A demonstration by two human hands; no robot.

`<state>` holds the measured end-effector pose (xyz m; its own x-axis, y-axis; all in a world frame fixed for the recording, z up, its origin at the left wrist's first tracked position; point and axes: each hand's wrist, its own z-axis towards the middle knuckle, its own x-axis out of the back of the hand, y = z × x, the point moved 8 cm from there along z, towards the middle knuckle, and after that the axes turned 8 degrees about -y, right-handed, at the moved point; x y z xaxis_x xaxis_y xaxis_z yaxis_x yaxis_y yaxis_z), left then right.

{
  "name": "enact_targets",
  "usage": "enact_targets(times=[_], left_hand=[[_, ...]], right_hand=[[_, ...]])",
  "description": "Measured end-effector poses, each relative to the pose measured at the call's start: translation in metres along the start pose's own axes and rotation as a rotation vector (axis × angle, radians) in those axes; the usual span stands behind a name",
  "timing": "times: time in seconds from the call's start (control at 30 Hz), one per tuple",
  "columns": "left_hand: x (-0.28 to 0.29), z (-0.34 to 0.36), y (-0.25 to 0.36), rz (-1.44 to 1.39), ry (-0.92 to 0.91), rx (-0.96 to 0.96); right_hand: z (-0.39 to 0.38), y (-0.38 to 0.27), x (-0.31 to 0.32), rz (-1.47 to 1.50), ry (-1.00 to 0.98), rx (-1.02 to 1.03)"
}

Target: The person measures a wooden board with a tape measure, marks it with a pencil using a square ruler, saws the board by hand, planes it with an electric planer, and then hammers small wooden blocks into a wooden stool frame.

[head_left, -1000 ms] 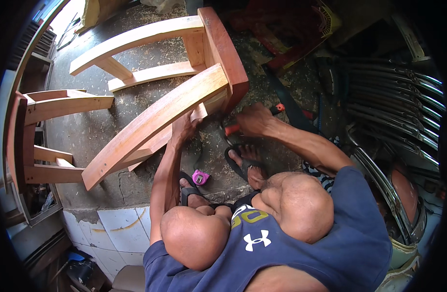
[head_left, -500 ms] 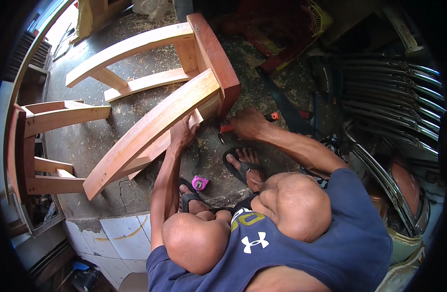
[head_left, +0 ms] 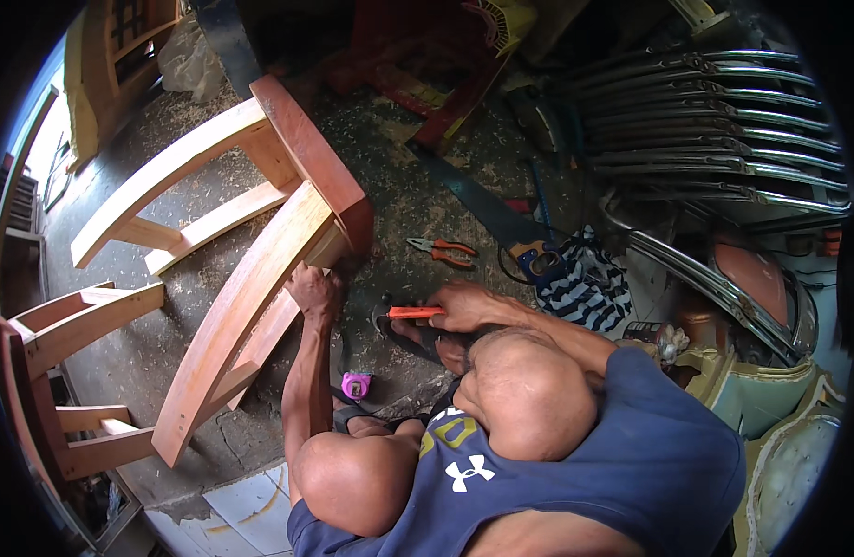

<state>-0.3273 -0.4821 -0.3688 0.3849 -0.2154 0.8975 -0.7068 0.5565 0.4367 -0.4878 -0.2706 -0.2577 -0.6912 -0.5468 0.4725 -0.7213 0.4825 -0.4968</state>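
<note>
A wooden stool [head_left: 227, 311] lies on its side on the floor, with pale curved legs and a red-brown top. My left hand [head_left: 315, 290] is closed on its woodwork, just behind the near leg and close to the top. Some of its fingers are hidden there. In my right hand [head_left: 467, 304] is a hammer [head_left: 415, 313] with an orange handle, held low over my foot. Its dark head points toward the stool, apart from it. Orange-handled pliers [head_left: 443, 252] lie on the floor beyond that hand. A pink tape measure [head_left: 356, 385] rests near my left foot.
A second wooden stool frame [head_left: 92, 325] stands at the left. Right of the pliers lie a handsaw [head_left: 482, 209] and a striped cloth [head_left: 589, 283]. Stacked metal chair frames [head_left: 715, 135] fill the right side. Wood shavings dot the floor; white tiles [head_left: 246, 511] edge it nearby.
The view has shifted, so the stool appears farther left and lower. My right hand has drawn back from the stool's top with the hammer, uncovering the pliers. My left hand stays at the stool.
</note>
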Motion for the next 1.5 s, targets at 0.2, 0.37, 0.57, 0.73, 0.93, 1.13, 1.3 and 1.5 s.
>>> enact_targets(times=[0.2, 0.37, 0.57, 0.73, 0.93, 1.13, 1.3, 1.5], left_hand=[[0.003, 0.003, 0.002, -0.089, 0.083, -0.100], [-0.008, 0.003, 0.007, -0.096, 0.033, -0.046], [-0.022, 0.000, -0.025, -0.166, 0.030, -0.007], [-0.030, 0.004, 0.027, -0.186, 0.049, -0.050], [-0.027, 0.000, -0.065, -0.583, 0.002, -0.021], [-0.013, 0.015, 0.002, 0.000, 0.073, -0.071], [-0.021, 0.005, -0.050, 0.050, -0.033, -0.032], [-0.012, 0.005, -0.003, -0.171, -0.249, -0.021]], right_hand=[[-0.042, -0.076, 0.033, 0.163, -0.180, 0.367], [-0.031, -0.147, 0.021, -0.046, -0.193, 0.730], [-0.026, -0.143, 0.044, 0.094, -0.033, 0.329], [-0.031, -0.117, 0.053, 0.155, 0.034, 0.291], [-0.040, -0.174, 0.059, 0.171, 0.066, 0.356], [-0.043, -0.148, 0.071, 0.219, 0.043, 0.237], [-0.055, -0.137, 0.052, 0.016, -0.074, 0.569], [-0.067, 0.096, 0.006, 0.293, 0.423, 0.235]])
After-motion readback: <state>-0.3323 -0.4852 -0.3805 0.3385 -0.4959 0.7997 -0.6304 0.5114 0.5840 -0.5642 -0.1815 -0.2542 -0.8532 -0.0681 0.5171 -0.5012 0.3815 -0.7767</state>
